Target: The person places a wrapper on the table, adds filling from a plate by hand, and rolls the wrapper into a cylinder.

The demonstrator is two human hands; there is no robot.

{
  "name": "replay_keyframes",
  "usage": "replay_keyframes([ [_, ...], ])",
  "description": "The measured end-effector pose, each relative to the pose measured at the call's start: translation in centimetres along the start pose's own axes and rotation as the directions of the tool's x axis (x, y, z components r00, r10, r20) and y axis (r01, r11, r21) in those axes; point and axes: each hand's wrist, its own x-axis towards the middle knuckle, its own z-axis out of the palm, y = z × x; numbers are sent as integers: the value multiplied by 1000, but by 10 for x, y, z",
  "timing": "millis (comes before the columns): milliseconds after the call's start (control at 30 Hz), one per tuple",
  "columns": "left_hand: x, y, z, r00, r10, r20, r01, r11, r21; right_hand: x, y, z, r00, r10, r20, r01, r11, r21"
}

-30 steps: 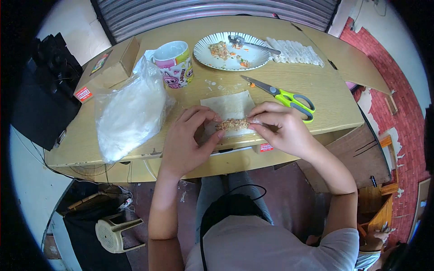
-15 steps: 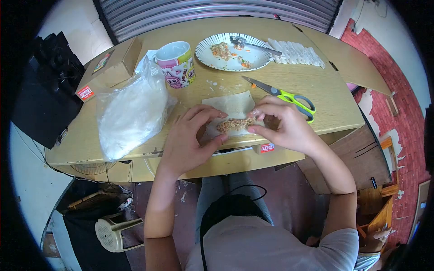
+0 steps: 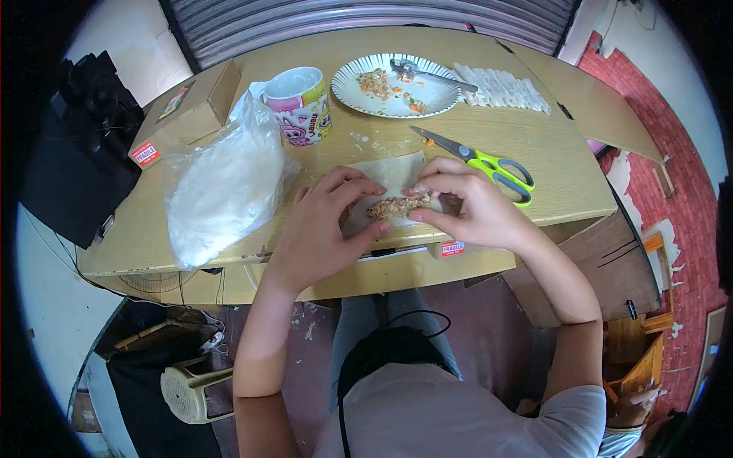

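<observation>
A pale, thin spring roll wrapper (image 3: 397, 169) lies flat near the table's front edge, one corner pointing away from me. On it rests a short log of chopped, brownish filling (image 3: 397, 207). My left hand (image 3: 328, 217) arches over the wrapper's left side, thumb and fingers apart around the filling's left end. My right hand (image 3: 466, 202) is curled from the other side, its thumb and fingertips closed around the filling's right end. Just beyond the right hand lie scissors (image 3: 489, 164) with green and grey handles, blades partly spread.
At the back, a paper plate (image 3: 341, 95) carries leftover filling and a spoon (image 3: 435, 76). Several rolled white wraps (image 3: 504, 90) lie beside it. A mug (image 3: 301, 114), a plastic bag of white contents (image 3: 221, 195) and a cardboard box (image 3: 187, 107) stand on the left.
My right hand has shifted slightly left along the filling, its thumb and fingertips nearer the left hand. The left hand stays in nearly the same place.
</observation>
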Motion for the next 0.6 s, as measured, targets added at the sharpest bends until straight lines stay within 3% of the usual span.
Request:
replay_keyframes([
  [100, 5, -1, 0, 999, -17, 51, 14, 998, 55, 3, 9, 6, 997, -75, 23, 76, 997, -31],
  [200, 8, -6, 2, 998, 6, 56, -9, 998, 55, 3, 10, 7, 999, -24, 28, 23, 999, 37],
  [300, 7, -7, 2, 994, -57, 96, 61, 997, -38, 1, 12, 8, 997, 52, 50, -56, 995, 87],
  [467, 4, -12, 5, 999, 13, 35, -11, 999, -49, 4, 3, 5, 994, -106, -34, 106, 994, 7],
  [600, 2, -9, 3, 998, -58, 7, 58, 987, -150, 7, -2, 11, 998, -34, -48, 36, 998, 49],
])
